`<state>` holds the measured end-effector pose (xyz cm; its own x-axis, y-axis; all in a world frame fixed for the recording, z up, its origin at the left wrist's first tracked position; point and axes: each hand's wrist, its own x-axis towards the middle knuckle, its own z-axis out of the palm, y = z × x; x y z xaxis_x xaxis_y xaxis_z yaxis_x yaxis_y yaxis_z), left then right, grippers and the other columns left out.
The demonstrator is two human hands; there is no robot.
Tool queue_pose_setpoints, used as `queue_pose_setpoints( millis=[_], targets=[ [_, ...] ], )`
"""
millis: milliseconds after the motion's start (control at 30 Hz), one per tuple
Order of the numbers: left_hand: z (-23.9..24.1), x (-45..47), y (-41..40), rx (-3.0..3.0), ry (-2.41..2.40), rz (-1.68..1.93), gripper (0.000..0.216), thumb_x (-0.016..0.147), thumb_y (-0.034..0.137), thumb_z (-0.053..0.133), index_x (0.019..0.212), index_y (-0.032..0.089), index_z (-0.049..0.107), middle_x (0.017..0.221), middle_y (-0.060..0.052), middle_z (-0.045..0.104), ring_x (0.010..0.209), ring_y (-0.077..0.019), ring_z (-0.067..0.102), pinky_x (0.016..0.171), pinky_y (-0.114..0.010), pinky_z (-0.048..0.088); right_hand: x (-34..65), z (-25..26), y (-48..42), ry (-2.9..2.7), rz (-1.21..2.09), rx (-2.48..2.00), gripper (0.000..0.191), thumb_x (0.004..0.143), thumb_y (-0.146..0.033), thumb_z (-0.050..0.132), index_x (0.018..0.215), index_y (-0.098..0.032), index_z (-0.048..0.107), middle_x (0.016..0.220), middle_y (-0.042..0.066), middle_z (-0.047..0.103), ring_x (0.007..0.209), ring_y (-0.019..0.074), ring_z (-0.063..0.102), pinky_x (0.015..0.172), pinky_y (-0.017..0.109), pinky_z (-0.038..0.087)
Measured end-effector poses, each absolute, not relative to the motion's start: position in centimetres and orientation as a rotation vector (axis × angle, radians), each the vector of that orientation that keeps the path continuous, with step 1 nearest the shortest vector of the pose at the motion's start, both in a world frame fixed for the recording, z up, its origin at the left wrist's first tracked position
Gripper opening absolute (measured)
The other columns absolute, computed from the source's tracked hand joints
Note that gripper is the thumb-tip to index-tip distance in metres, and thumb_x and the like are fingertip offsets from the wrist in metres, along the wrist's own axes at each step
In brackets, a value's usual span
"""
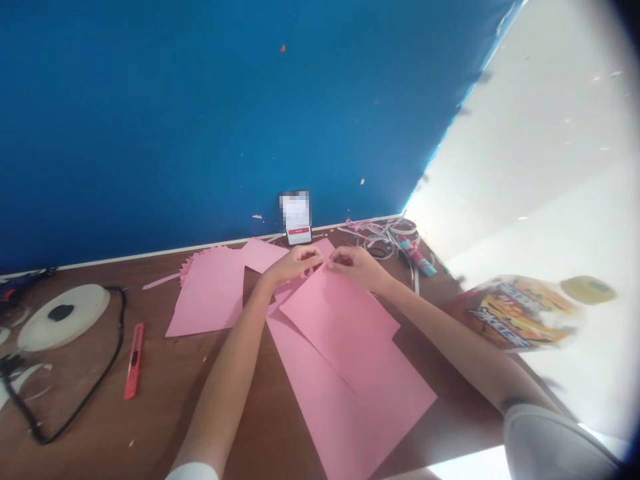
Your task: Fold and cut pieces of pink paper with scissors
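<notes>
A large pink paper sheet (pixel 345 360) lies across the brown table (pixel 165 407), with a second pink sheet laid over it at an angle. At its far corner my left hand (pixel 294 263) and my right hand (pixel 354 264) meet, both with fingers pinched on the paper's top edge. A stack of pink sheets (pixel 207 297) with a fanned, pleated edge lies to the left of my left forearm.
A red utility knife (pixel 133 360) lies at left beside a black cable (pixel 85 393) and a white round disc (pixel 63 315). A phone (pixel 297 219) leans on the blue wall. Paper strips and a glue stick (pixel 417 259) lie at back right, a printed packet (pixel 520 313) at right.
</notes>
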<state>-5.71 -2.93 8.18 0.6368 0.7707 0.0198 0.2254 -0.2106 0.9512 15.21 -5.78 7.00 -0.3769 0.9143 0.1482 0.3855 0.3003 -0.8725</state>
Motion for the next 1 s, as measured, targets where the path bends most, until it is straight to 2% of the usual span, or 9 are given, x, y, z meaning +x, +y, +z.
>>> queue_pose_setpoints(
  millis=[100, 200, 433, 567, 800, 1000],
  targets=[
    [8.1, -5.4, -3.0, 1.761, 0.796, 0.596, 0.031, 0.082, 0.047, 0.059, 0.076, 0.018, 0.063, 0.07, -0.001, 0.055, 0.062, -0.012, 0.05, 0.059, -0.026, 0.04, 15.1, 7.0, -5.8, -1.865, 1.05, -1.167, 0.032, 0.08, -0.046, 0.062, 0.094, -0.018, 0.059, 0.066, -0.001, 0.059, 0.06, 0.0122, 0.051, 0.057, 0.024, 0.037],
    [7.9, -5.4, -2.8, 1.79, 0.773, 0.587, 0.031, 0.081, 0.047, 0.06, 0.079, 0.017, 0.068, 0.072, -0.002, 0.059, 0.063, -0.0127, 0.051, 0.059, -0.026, 0.039, 15.1, 7.2, -6.0, -1.852, 1.082, -1.189, 0.042, 0.08, -0.043, 0.062, 0.113, -0.019, 0.05, 0.063, -0.004, 0.059, 0.056, 0.0114, 0.049, 0.057, 0.024, 0.036],
    [7.6, -7.2, -1.8, 1.762, 0.817, 0.687, 0.024, 0.082, 0.039, 0.058, 0.074, 0.017, 0.061, 0.071, 0.0, 0.054, 0.066, -0.0122, 0.049, 0.063, -0.025, 0.039, 15.2, 7.2, -6.1, -1.893, 1.1, -1.154, 0.049, 0.081, -0.033, 0.062, 0.125, -0.019, 0.045, 0.076, 0.0, 0.066, 0.068, 0.0154, 0.059, 0.067, 0.028, 0.042],
    [7.7, -8.9, -1.3, 1.722, 0.927, 0.806, 0.023, 0.082, 0.037, 0.058, 0.069, 0.017, 0.057, 0.068, 0.002, 0.05, 0.066, -0.0118, 0.047, 0.064, -0.024, 0.038, 15.2, 7.5, -6.2, -1.937, 1.072, -1.151, 0.045, 0.083, -0.031, 0.059, 0.124, -0.02, 0.047, 0.081, 0.001, 0.068, 0.072, 0.0157, 0.059, 0.069, 0.029, 0.042],
    [7.8, -10.3, -1.2, 1.64, 0.947, 0.885, 0.022, 0.08, 0.036, 0.061, 0.072, 0.016, 0.06, 0.072, 0.001, 0.053, 0.068, -0.0112, 0.048, 0.066, -0.024, 0.038, 15.3, 7.5, -6.1, -1.972, 1.041, -1.153, 0.038, 0.083, -0.031, 0.058, 0.119, -0.018, 0.052, 0.08, 0.002, 0.067, 0.073, 0.0152, 0.059, 0.069, 0.028, 0.043],
    [8.4, -10.6, -1.9, 1.359, 0.879, 0.93, 0.021, 0.076, 0.035, 0.069, 0.074, 0.016, 0.059, 0.069, 0.003, 0.055, 0.059, -0.0088, 0.048, 0.059, -0.021, 0.036, 15.6, 8.2, -6.1, -2.032, 0.999, -1.162, 0.016, 0.082, -0.028, 0.057, 0.09, -0.017, 0.065, 0.082, 0.004, 0.067, 0.076, 0.0155, 0.06, 0.071, 0.028, 0.045]
  ],
)
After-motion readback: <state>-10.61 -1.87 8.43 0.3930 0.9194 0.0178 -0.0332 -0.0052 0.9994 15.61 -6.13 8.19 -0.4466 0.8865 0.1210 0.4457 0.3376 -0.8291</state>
